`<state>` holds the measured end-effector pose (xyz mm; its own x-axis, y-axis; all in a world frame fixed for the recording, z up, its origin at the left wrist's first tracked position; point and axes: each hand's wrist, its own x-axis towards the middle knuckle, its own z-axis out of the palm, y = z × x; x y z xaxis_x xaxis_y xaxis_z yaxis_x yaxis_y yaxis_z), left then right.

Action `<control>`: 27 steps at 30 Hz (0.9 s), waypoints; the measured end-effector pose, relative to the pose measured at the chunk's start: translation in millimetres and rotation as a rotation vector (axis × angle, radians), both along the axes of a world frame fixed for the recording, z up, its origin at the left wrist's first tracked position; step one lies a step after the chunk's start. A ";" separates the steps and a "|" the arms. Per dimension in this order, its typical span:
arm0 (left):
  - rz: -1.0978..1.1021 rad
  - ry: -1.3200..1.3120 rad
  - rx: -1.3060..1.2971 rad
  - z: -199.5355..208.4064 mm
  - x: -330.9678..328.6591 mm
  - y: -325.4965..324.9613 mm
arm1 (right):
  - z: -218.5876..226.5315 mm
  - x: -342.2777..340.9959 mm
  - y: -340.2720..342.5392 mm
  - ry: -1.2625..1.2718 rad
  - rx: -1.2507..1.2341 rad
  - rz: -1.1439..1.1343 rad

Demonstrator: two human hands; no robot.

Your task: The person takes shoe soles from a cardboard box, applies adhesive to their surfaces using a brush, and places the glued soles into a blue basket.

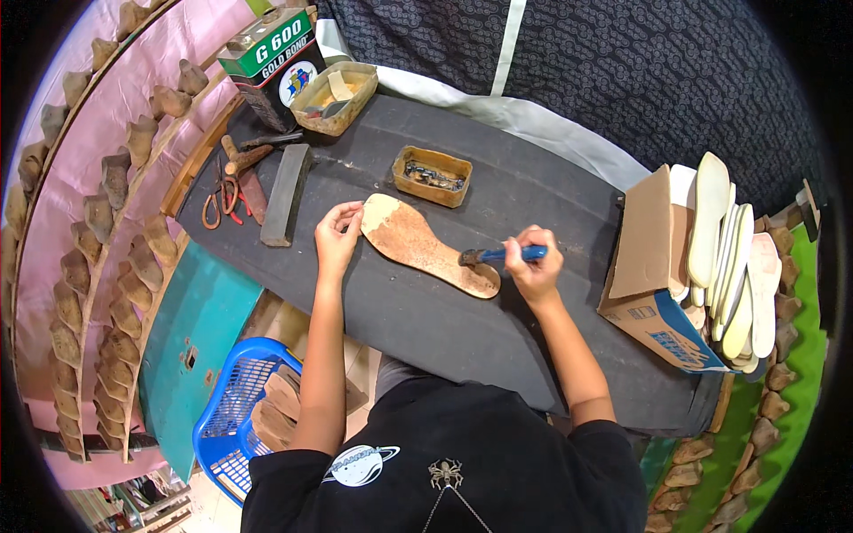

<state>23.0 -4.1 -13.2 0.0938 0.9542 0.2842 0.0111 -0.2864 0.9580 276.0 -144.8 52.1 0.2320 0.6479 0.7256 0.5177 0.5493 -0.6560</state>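
Note:
A shoe insole (418,242) lies across the dark work table, its upper face mostly mottled brown, with paler patches at both ends. Between the fingers of my left hand (338,234) is the edge of its wide front end. My right hand (538,266) is closed around the blue handle of a brush (490,256). The brush's dark tip touches the insole near the narrow heel end. Just beyond the insole stands a small tan tray (425,189) with dark, smeared residue inside.
Left on the table (373,306) are a grey block (286,195), scissors (228,192) and a hammer (246,161). A tin can (267,75) and a yellowish container (313,122) stand behind. At right, a cardboard box (641,240) holds several pale insoles. Below left sits a blue basket (233,391).

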 end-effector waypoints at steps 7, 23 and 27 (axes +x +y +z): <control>0.011 0.007 -0.017 -0.6 -3.6 -3.0 | -2.8 18.2 -23.3 0.066 0.010 -0.002; -0.007 -0.034 -0.044 1.1 -2.4 -3.3 | 13.5 16.0 -10.5 0.003 -0.072 -0.151; -0.008 -0.014 -0.041 -0.3 -2.4 -1.7 | 6.7 21.4 -20.6 0.050 -0.064 -0.146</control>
